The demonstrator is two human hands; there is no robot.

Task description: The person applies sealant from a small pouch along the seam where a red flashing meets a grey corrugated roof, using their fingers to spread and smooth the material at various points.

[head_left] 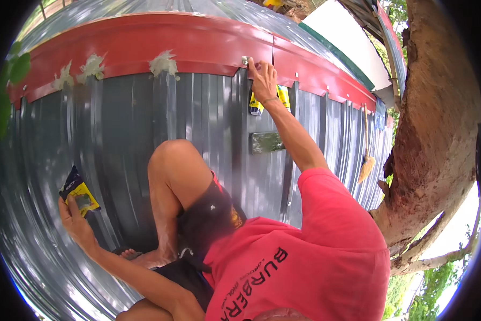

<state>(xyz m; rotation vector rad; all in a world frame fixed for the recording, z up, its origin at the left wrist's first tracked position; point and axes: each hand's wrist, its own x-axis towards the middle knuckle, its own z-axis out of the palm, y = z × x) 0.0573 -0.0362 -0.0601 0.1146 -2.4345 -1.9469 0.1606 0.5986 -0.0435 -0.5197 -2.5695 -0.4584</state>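
My left hand [78, 227] grips a dark blue and yellow pouch [80, 190] at the left, its thumb across the front. At the far side, my right hand [264, 83] reaches to the lower edge of the red metal flashing [208, 45]. Its fingers are apart, the index finger at a small pale dab [244, 60] over what looks like a screw head. Further left, rough grey-white sealant patches [164, 63] cover spots along the flashing edge. Partly behind my right wrist lie more yellow and dark pouches [256, 105].
Ribbed grey metal roofing [122, 160] spreads under me. A dark phone-like slab [267, 143] lies beside my right forearm. A broom [366, 166] rests further right. A thick tree trunk [438, 117] rises close on the right. Bare screw heads [297, 75] dot the flashing.
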